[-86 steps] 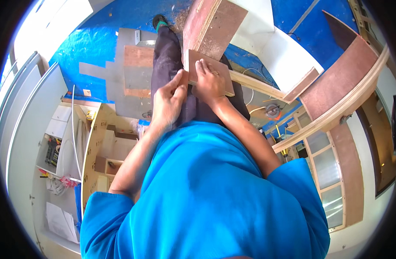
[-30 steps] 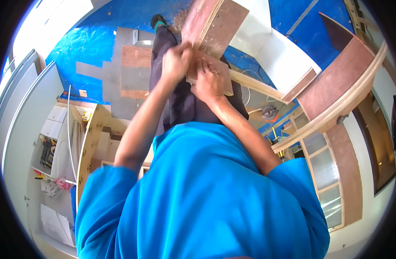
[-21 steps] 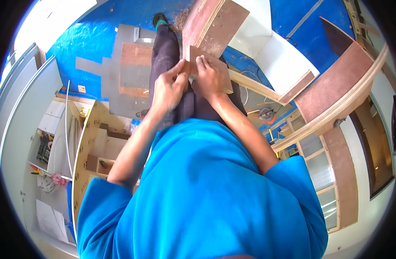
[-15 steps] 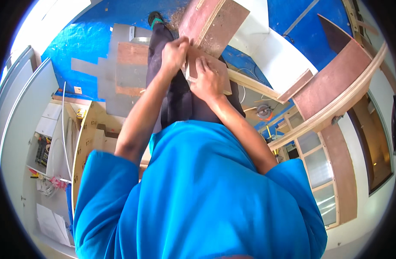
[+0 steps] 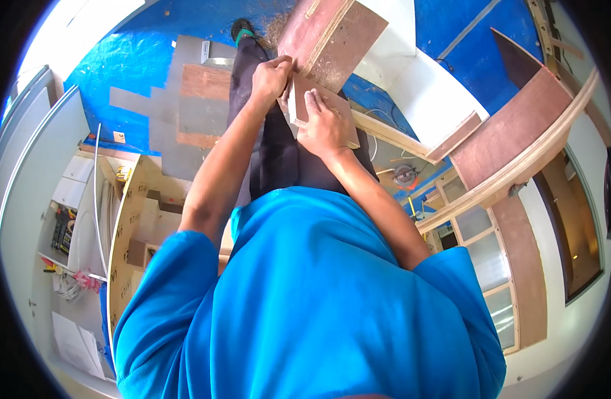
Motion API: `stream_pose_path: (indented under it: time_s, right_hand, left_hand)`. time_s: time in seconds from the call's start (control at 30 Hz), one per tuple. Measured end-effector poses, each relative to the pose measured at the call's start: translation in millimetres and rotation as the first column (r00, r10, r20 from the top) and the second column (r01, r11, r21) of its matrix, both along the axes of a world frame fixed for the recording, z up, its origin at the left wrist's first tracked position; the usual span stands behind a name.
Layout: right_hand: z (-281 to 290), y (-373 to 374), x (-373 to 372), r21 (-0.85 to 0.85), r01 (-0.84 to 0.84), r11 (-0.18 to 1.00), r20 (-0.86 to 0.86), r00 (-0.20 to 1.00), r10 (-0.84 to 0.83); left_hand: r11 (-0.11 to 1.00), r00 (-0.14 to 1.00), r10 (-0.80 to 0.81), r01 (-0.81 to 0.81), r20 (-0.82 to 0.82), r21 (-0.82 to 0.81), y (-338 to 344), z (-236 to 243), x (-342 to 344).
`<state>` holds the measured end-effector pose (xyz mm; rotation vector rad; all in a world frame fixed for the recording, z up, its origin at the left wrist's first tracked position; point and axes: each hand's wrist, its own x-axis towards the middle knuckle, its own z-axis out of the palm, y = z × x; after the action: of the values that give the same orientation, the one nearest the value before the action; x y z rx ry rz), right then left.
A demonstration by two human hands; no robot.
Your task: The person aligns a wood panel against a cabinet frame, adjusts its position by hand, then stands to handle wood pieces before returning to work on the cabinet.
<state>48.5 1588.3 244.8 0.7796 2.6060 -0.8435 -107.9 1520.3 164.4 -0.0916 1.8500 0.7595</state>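
My right hand rests on a small plywood board, fingers lying over its face and thumb near its left edge, gripping it against a larger plywood piece above. My left hand is closed in a pinch just beyond the board's upper left corner, beside the big piece; what lies between those fingertips is too small to make out. My dark-trousered legs are under the board, and some wood shavings show on and beside the larger piece.
A white panel and a curved plywood piece lie to the right, with a circular saw below. At left stand leaning panels and a pale wooden cabinet. Blue floor covering spreads beyond grey and wooden sheets.
Over the last few seconds my left hand has shifted up and down along the board's left side and is now higher than 0.7 s ago. My right hand stays on the board.
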Motion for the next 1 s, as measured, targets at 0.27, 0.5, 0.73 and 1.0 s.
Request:
stream_pose_path:
  time_s: [0.27, 0.5, 0.73, 1.0]
  right_hand:
    - [6.2, 5.8, -8.5, -0.076, 0.061, 0.995, 0.081, 0.995, -0.055]
    - [5.0, -1.3, -3.6, 0.0, -0.015, 1.0, 0.127, 0.992, 0.015]
    - [13.3, 2.5, -7.4, -0.01, 0.028, 1.0, 0.103, 0.994, -0.027]
    - [13.9, 7.8, -8.0, -0.042, 0.035, 0.999, 0.123, 0.992, -0.029]
  left_hand:
    - [0.994, 0.995, -0.099, 0.1, -0.025, 0.04, -8.0, 148.4, 11.1]
    - [0.995, 0.981, -0.093, 0.099, -0.173, 0.025, 4.3, 58.9, 4.6]
    - [0.973, 0.972, -0.161, 0.185, -0.171, 0.137, -1.2, 84.6, 7.3]
    - [0.988, 0.99, -0.128, 0.133, -0.06, 0.082, -8.6, 102.9, 4.9]
